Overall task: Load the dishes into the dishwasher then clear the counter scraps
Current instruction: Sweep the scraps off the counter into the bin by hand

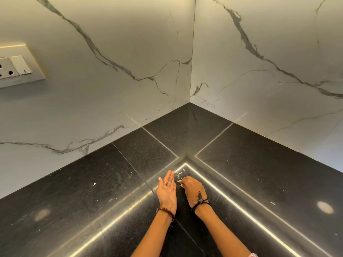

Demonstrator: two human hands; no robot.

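Both my hands are on the black stone counter (111, 182) near its inner corner. My left hand (167, 190) lies palm up with straight fingers, a ring on one finger. My right hand (191, 188) is beside it, knuckles up, fingers curled over a small heap of pale scraps (179, 178) that lies between the two hands. Some of the scraps touch the right fingertips. More white crumbs are scattered on the counter, one (94, 184) to the left and one (272, 203) to the right. No dishes and no dishwasher are in view.
White marble-look walls (130, 52) meet in a corner behind the counter. A wall socket with a switch (16, 66) sits on the left wall. Bright light strips reflect off the counter.
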